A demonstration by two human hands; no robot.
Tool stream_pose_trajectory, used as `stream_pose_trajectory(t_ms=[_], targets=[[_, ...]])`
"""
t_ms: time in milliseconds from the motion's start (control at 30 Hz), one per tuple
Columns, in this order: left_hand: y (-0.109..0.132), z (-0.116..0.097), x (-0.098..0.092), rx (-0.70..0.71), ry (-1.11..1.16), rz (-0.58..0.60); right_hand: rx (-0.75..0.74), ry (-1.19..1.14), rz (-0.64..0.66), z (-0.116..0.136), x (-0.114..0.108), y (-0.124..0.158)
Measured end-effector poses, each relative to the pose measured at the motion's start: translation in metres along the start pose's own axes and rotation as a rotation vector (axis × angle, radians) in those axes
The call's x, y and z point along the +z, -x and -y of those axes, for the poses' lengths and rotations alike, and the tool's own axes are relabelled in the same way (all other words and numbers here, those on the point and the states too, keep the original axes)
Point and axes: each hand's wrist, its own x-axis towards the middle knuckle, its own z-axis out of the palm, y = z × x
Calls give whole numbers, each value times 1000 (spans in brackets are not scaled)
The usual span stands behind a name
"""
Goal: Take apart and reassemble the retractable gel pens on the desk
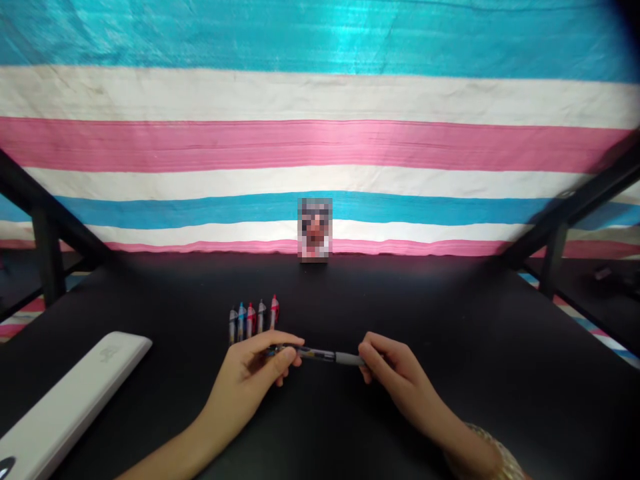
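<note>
Pen (315,354), one. Head view: clear barrel, grey grip toward the right; held crosswise, nearly level, between my two hands above the table. Its right end is hidden by my fingers.

Left hand (257,370), mine: thumb and forefinger pinching the pen's left part, the other fingers curled beneath.

Right hand (397,370), mine: thumb and fingertips pinched together on the pen, just past the grey grip. Patterned band (493,450) at the wrist.

Row of pens (251,317), five, just beyond my left hand: from left, black, blue, red, black, red; the last set slightly apart. Lower ends partly hidden by my hand.

White case (75,400), one, long, rounded corners: lying slantwise at my left, well apart from the pens.

Table (425,307): black.

Card (315,230), one, pixelated: at the table's far edge, near the middle.

Sheet (320,143): striped blue, white and pink, behind the table.

Bars (575,203), black: slanting at either side.
</note>
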Motion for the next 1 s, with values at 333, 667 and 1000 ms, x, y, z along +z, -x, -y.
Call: stream_pose_trajectory(t_ms=[333,667,1000], targets=[[1,-3,1,-1,4,-61,23,-73,32,4,0,0],[2,-2,2,-52,31,-66,60,-98,44,8,-3,0],[1,-5,2,-55,57,-63,86,-192,23,4,-2,-2]])
